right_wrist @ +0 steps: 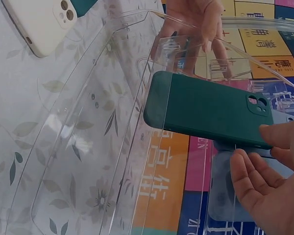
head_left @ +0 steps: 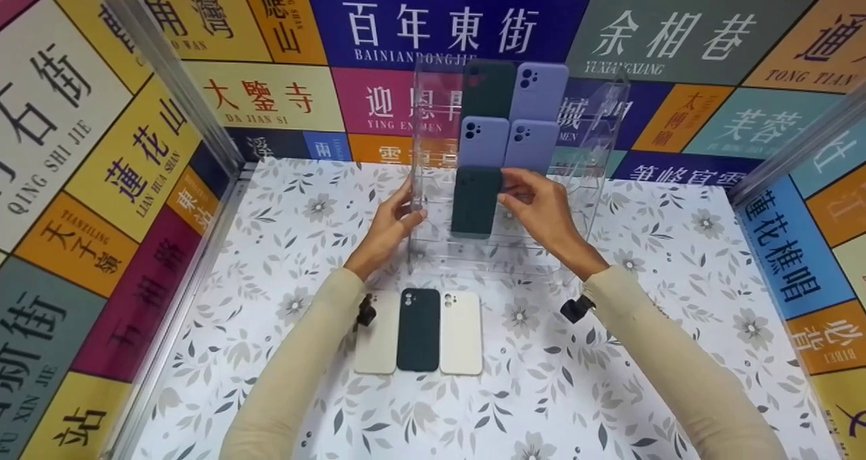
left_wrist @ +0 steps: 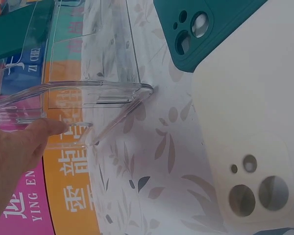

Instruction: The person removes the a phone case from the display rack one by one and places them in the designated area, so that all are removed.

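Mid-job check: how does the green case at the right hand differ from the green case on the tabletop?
Pose: the racked green case stands propped in the clear rack; the tabletop green case lies flat.
Contact: the right hand touches the racked green case's edge; no hand touches the tabletop green case.
Shared: both are dark green with camera cutouts near one end.
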### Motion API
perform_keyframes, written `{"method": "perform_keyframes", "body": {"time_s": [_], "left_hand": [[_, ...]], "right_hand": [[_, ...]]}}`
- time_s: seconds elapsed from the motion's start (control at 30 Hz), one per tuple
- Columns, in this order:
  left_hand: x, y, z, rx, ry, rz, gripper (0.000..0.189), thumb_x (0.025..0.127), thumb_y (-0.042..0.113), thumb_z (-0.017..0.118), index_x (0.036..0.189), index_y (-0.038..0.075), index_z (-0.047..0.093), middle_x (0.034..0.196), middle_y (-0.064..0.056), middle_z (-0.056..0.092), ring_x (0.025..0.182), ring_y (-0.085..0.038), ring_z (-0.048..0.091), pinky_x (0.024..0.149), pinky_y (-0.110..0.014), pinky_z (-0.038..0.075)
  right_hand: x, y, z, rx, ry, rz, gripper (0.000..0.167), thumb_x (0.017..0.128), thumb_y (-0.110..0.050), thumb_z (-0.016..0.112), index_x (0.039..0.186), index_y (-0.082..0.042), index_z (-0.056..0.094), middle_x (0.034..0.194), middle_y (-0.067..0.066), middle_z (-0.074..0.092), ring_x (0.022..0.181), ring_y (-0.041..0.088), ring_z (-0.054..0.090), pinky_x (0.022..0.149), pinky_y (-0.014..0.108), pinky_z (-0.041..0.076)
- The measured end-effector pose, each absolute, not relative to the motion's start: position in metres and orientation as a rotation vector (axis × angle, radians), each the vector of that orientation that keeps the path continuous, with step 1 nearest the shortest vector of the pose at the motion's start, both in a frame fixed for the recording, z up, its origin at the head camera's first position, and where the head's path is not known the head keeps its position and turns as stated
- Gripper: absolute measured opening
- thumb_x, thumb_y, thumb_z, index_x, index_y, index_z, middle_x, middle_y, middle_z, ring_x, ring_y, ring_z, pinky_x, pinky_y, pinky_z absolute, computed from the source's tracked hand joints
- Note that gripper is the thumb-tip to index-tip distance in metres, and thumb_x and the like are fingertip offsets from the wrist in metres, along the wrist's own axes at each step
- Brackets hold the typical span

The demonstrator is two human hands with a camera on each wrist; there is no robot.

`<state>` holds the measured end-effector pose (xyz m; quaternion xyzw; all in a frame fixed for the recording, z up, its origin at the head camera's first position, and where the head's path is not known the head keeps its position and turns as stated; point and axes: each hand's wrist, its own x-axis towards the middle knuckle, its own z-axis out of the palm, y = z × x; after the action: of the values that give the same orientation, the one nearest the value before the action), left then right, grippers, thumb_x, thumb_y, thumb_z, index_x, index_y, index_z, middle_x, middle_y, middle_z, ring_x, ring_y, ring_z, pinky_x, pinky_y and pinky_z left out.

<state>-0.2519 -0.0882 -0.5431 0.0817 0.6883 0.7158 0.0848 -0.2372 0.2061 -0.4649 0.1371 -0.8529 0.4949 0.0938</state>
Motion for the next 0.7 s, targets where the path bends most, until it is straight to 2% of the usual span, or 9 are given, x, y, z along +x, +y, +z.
{"method": "perform_keyframes", "body": {"time_s": [0.1,0.3,0.47,0.57,0.7], "left_hand": [[-0.252,-0.088,-0.543,0.252,2.065,2.137,0.081,0.106,0.002,0.065,0.175,0.024,0.03,0.171,-0.016,0.045,0.141,-0.036,0.058,0.118,-0.051,0.05],[-0.252,-0.088,-0.543,0.261,2.076,2.145,0.081,0.105,0.001,0.065,0.175,0.023,0.03,0.168,-0.018,0.049,0.137,-0.035,0.061,0.116,-0.049,0.052],[-0.252,-0.088,-0.543,0.247,2.078,2.135,0.081,0.105,0.003,0.066,0.175,0.026,0.031,0.168,-0.019,0.048,0.138,-0.039,0.06,0.116,-0.049,0.052],[-0.252,-0.088,-0.543,0.246,2.066,2.147,0.081,0.105,0.001,0.065,0.175,0.023,0.031,0.167,-0.02,0.049,0.14,-0.043,0.059,0.116,-0.05,0.051],[-0.252,-0.087,-0.544,0.248,2.052,2.164,0.082,0.104,-0.001,0.065,0.175,0.02,0.03,0.168,-0.023,0.047,0.141,-0.041,0.058,0.117,-0.05,0.05]], "right_hand": [[-0.239,0.204,-0.465,0.419,-2.532,1.45,0.047,0.099,0.001,0.079,0.146,-0.001,0.07,0.118,0.019,0.076,0.106,0.03,0.077,0.086,0.014,0.057],[-0.24,0.201,-0.466,0.456,-2.507,1.435,0.046,0.099,0.003,0.079,0.145,-0.003,0.072,0.115,0.021,0.074,0.104,0.031,0.077,0.084,0.014,0.058],[-0.239,0.197,-0.47,0.438,-2.424,1.41,0.037,0.098,0.0,0.081,0.135,-0.003,0.078,0.112,0.018,0.078,0.1,0.03,0.079,0.084,0.014,0.057],[-0.236,0.195,-0.473,0.445,-2.361,1.404,0.028,0.099,-0.002,0.082,0.127,-0.002,0.081,0.11,0.015,0.08,0.095,0.029,0.079,0.083,0.016,0.058],[-0.231,0.196,-0.475,0.456,-2.303,1.437,0.023,0.099,-0.003,0.082,0.122,-0.002,0.082,0.107,0.013,0.081,0.092,0.026,0.078,0.082,0.018,0.059]]}}
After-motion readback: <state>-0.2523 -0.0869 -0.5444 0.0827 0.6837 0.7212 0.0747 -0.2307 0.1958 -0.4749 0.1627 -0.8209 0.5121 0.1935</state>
